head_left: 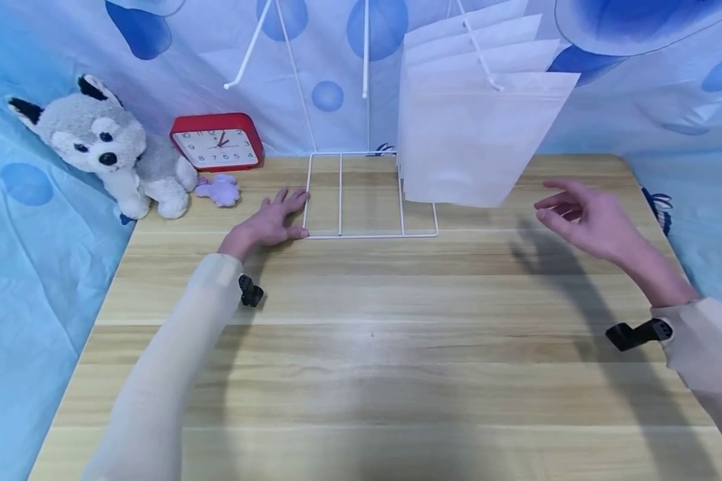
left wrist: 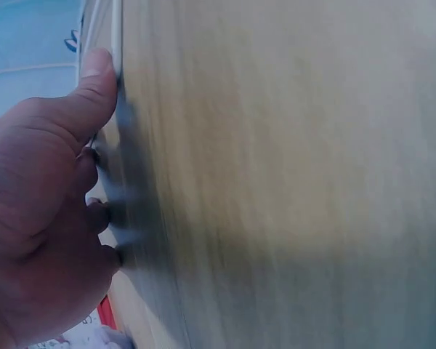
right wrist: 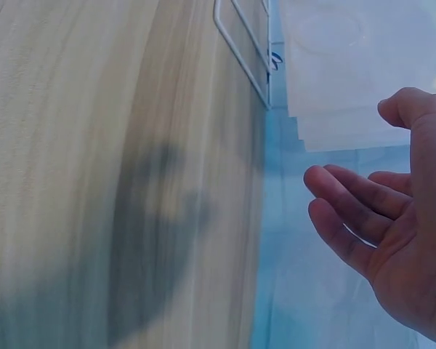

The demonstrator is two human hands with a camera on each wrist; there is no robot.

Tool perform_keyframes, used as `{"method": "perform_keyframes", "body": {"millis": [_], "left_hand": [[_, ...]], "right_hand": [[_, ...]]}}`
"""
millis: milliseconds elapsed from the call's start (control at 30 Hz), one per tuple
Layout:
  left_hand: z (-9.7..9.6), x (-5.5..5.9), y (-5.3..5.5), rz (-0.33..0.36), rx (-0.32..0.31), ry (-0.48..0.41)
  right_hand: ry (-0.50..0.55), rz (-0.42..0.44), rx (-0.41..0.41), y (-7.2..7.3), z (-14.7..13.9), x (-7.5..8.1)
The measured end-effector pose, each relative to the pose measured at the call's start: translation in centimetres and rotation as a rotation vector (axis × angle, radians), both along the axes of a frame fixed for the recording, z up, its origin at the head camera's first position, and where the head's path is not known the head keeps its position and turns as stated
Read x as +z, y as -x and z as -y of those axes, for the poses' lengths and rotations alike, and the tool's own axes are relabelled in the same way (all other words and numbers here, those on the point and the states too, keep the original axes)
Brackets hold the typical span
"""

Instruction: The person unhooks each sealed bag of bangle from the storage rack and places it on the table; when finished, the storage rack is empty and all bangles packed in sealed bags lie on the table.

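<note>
A wood-grained desk (head_left: 361, 394) fills the lower and middle frame, its planks running left to right, with a pale glare near the centre. Blue-and-white cloth (head_left: 207, 77) with rounded blue spots covers the wall behind it, and blue cloth lies along both sides too. Shadows of both arms fall across the desk, the right one long and dark.

At the desk's back edge, upper centre, stands a white wire rack (head_left: 373, 236), its base flat on the wood and its hooks reaching forward at the top. White, cloudy bags (head_left: 481, 143) hang in a row from the right-hand hook. The left hand (head_left: 271, 219), fingers spread, rests at the left end of the base, its thumb touching the wire. The right hand (head_left: 592, 217), loosely bent with the thumb apart from the fingers, is raised over the desk's right side, near the bags but apart from them.

In the upper left sit a grey-and-white plush dog (head_left: 105, 147), a red clock (head_left: 216, 141) and a small purple toy (head_left: 219, 190).
</note>
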State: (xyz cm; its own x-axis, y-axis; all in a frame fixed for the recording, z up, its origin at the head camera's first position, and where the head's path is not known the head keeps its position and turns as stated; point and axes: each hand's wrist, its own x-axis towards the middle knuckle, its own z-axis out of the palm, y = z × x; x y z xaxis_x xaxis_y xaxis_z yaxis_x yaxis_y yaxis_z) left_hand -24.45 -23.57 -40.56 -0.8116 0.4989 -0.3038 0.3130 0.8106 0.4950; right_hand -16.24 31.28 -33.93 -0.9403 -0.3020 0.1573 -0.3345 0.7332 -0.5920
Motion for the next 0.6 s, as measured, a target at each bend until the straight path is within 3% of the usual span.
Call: {"method": "perform_keyframes", "body": {"millis": [167, 300, 400, 500, 533, 600], "left_hand": [[0.0, 0.2, 0.0, -0.011, -0.002, -0.005], [0.1, 0.2, 0.1, -0.006, 0.009, 0.009], [0.2, 0.3, 0.0, 0.001, 0.015, 0.014], [0.2, 0.2, -0.1, 0.005, 0.011, 0.007], [0.1, 0.2, -0.1, 0.005, 0.007, 0.005], [0.0, 0.0, -0.1, 0.007, 0.001, 0.0]], "right_hand": [[0.061, -0.129, 0.004, 0.5, 0.4, 1.1], [0.234, -0.179, -0.02, 1.1, 1.2, 3.0], [0.575, -0.141, 0.034, 1.9, 2.2, 4.5], [0.919, -0.109, 0.151, 2.7, 3.0, 5.6], [1.014, -0.104, 0.191, 2.9, 3.2, 5.9], [1.102, -0.106, 0.244, 3.3, 3.6, 6.6]]}}
